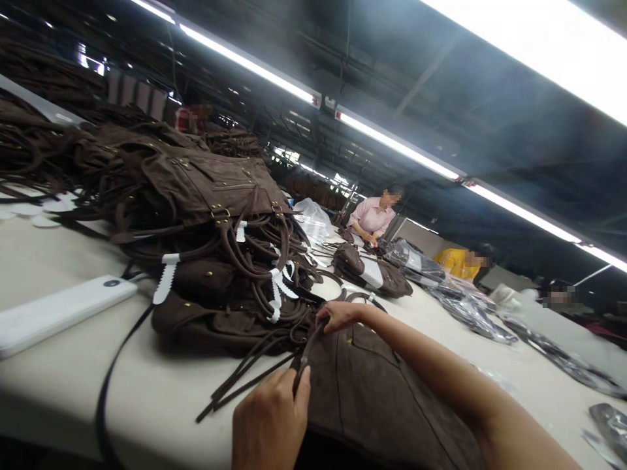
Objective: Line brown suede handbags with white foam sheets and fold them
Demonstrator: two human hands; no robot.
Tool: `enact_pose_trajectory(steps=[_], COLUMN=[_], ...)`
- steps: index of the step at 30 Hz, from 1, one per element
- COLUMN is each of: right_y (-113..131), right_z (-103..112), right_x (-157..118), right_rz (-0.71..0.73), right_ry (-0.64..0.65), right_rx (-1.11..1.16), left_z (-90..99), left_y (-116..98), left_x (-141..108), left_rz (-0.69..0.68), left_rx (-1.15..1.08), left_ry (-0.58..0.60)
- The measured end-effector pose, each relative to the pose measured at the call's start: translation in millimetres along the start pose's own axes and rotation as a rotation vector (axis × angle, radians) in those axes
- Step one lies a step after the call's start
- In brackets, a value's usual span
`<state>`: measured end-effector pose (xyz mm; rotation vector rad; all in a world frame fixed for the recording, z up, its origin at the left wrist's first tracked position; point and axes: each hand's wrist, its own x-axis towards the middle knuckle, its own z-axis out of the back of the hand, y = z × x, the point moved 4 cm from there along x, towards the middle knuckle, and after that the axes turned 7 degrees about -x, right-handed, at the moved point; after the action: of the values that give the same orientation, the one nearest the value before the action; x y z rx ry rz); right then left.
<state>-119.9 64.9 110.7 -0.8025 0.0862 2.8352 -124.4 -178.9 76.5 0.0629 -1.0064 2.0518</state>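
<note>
A dark brown bag [367, 385] lies on the pale table in front of me, its top edge turned to the left. My left hand [274, 411] is closed around the near end of that edge, thumb on top. Farther along, the fingers of my right hand [337, 316] pinch the same edge near its far corner, the forearm reaching across above the bag. Thin brown cords [240, 375] trail from the bag's edge onto the table. Just beyond my hands is a pile of brown bags [206, 183] with looped handles and white toothed tags [167, 277].
A long white device [63, 310] with a dark button lies on the left of the table [161, 391], near a hanging black strap [105, 385]. Plastic-wrapped bags [470, 310] line the right side. Co-workers, one in a pink shirt [369, 215], stand farther back.
</note>
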Motion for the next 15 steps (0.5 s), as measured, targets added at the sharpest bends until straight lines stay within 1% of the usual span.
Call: enact_pose_trajectory(steps=[3,5,8,11,13,15], right_y=[-13,-10,2,12,15,15], right_z=[-5,-10,-20,-31,-39,-47], right_x=[0,6,20,31,35,36], right_rz=[-0.062,-0.085,-0.12,-0.157,-0.173,-0.199], right_ry=[-0.065,-0.13,-0.255,-0.373,-0.434,-0.517], right_rx=[-0.04,-0.094,-0.206,-0.289,-0.31,-0.299], left_z=[-4.9,-15.5,-33.9,-45.9,-50.2,-53.3], left_y=[6,17,37,52,56,58], left_x=[2,2,-4,-13,-18,-21], left_rz=[0.077,0.144,0.228,0.286,0.306,0.309], left_rx=[0.022,-0.027,-0.212,-0.433,-0.548,-0.609], left_ry=[0.042,0.104,0.182,0.182,0.158,0.123])
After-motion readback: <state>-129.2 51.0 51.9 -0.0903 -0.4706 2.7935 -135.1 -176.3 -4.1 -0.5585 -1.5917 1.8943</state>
